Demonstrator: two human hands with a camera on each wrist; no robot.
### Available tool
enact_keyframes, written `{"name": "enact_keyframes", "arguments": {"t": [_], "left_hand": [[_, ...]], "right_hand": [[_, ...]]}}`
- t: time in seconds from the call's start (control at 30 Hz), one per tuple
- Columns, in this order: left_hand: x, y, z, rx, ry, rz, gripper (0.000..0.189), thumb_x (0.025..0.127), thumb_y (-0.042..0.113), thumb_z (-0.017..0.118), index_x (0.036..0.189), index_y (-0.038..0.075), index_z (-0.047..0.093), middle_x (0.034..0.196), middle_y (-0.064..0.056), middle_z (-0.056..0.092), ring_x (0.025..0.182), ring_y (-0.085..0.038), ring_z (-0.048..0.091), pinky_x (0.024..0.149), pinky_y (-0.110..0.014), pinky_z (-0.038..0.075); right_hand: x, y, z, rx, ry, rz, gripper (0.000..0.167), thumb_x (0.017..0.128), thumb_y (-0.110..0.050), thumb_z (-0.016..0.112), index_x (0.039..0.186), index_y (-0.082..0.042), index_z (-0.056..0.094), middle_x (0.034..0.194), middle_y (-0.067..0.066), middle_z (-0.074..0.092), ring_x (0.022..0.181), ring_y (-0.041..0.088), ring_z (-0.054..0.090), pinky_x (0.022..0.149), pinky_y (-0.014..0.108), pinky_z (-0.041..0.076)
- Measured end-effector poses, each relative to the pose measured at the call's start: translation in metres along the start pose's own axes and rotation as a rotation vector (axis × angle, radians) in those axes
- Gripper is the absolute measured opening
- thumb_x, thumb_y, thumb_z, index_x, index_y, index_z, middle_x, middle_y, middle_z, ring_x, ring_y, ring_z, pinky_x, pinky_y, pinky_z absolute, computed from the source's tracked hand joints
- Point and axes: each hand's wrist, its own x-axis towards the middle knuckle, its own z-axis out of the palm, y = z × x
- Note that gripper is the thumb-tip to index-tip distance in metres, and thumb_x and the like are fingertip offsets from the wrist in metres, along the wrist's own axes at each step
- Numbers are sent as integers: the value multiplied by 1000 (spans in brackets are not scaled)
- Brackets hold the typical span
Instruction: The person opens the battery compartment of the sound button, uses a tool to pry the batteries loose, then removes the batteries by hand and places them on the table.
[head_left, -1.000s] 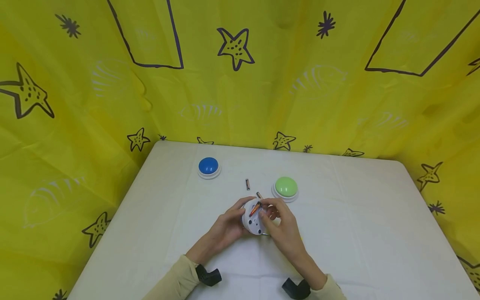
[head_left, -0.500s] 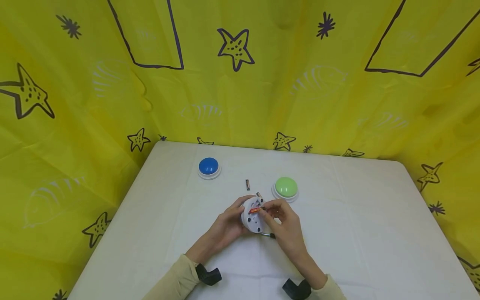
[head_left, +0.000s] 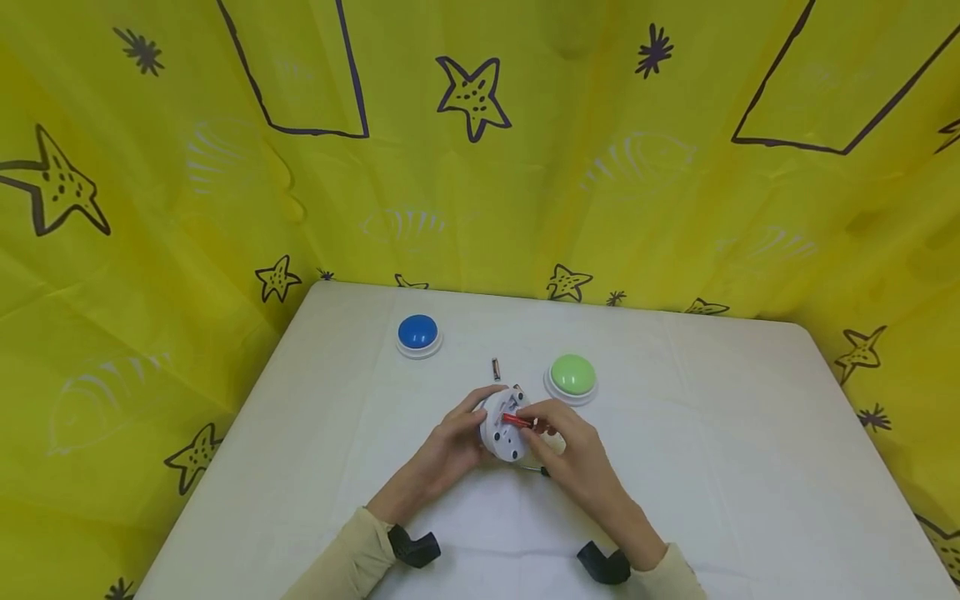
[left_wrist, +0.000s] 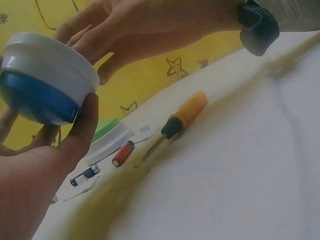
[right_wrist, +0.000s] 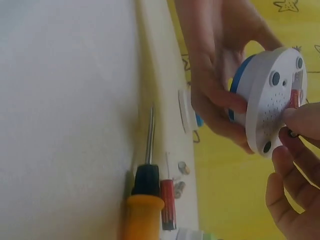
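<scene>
My left hand [head_left: 456,446] grips a round white push-button unit [head_left: 497,443] by its side. The unit's blue dome [left_wrist: 37,100] faces down in the left wrist view, and its flat underside with dark round feet is turned toward my right hand [head_left: 576,450]. Between thumb and fingers the right hand pinches a red battery [head_left: 514,419] at the slot in that underside. One end of the battery is at the slot while the other sticks out; how deep it sits cannot be told. The right fingertips partly hide it in the right wrist view [right_wrist: 294,98].
A screwdriver with an orange handle [left_wrist: 190,110] lies on the white table just below the hands. Near it are a red battery [left_wrist: 123,153] and a blue-and-white battery [left_wrist: 85,175]. Farther back stand a green button [head_left: 572,375] and a blue button [head_left: 417,333].
The outer end of the pinched battery has swung down toward the person, from a slanted lie along the slot to sticking out. The unit and left hand have shifted slightly up and left.
</scene>
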Motion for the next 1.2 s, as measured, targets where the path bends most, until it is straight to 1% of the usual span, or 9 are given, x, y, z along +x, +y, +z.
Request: {"name": "enact_keyframes", "arguments": {"t": [0.13, 0.27, 0.47, 0.6, 0.77, 0.87, 1.0, 1.1, 1.2], "left_hand": [[0, 1, -3, 2, 20, 1, 46, 109, 20, 30, 154, 26, 41, 161, -4, 40, 138, -19, 49, 107, -43, 47], [-1, 2, -6, 4, 45, -2, 46, 109, 21, 30, 155, 26, 40, 164, -5, 36, 143, -22, 43, 110, -46, 44], [-5, 5, -11, -25, 89, -3, 45, 110, 22, 31, 154, 26, 40, 165, -6, 31, 146, -23, 38, 113, -49, 41], [-8, 8, -14, -60, 116, 17, 44, 110, 22, 32, 153, 27, 41, 163, -3, 31, 145, -23, 37, 112, -48, 41], [-10, 13, -17, -80, 147, 48, 42, 110, 21, 33, 149, 28, 46, 159, -1, 35, 143, -24, 38, 109, -46, 43], [-11, 16, -18, -87, 154, 58, 42, 110, 21, 33, 148, 28, 47, 159, -1, 36, 143, -24, 38, 109, -45, 42], [-13, 16, -21, -97, 154, 64, 42, 110, 20, 32, 148, 29, 47, 158, -1, 36, 142, -23, 38, 110, -44, 41], [-13, 16, -23, -104, 155, 66, 42, 110, 20, 31, 147, 29, 47, 157, 0, 36, 140, -21, 38, 109, -44, 41], [-12, 15, -24, -103, 153, 65, 43, 110, 19, 30, 148, 29, 46, 159, 0, 34, 143, -21, 36, 111, -44, 40]], "right_hand": [[2, 5, -2, -42, 12, -35, 37, 83, 12, 79, 112, -10, 72, 106, 0, 72, 92, 14, 62, 75, 27, 57], [5, 10, -3, -78, 38, -9, 37, 81, 12, 80, 110, -10, 72, 104, -1, 72, 90, 18, 59, 74, 31, 54], [7, 17, -1, -131, 18, 133, 31, 84, 8, 79, 107, -12, 72, 102, -1, 71, 91, 18, 59, 74, 37, 54], [9, 21, 1, -174, -21, 250, 26, 87, 3, 78, 106, -15, 73, 102, -1, 71, 89, 17, 59, 71, 33, 52], [12, 24, 3, -233, -85, 374, 21, 89, -2, 76, 105, -15, 74, 99, 0, 70, 84, 17, 57, 68, 26, 45], [14, 26, 4, -266, -137, 440, 18, 90, -4, 74, 105, -14, 74, 97, 0, 70, 79, 16, 54, 67, 27, 42], [16, 28, 6, -311, -214, 528, 16, 92, -8, 74, 107, -14, 75, 99, 0, 71, 78, 14, 51, 66, 27, 41], [18, 30, 7, -346, -253, 560, 14, 94, -11, 75, 108, -13, 76, 100, 1, 72, 80, 15, 52, 67, 27, 42], [18, 31, 8, -389, -270, 557, 12, 94, -13, 75, 106, -13, 76, 100, 1, 73, 81, 15, 54, 69, 29, 45]]}}
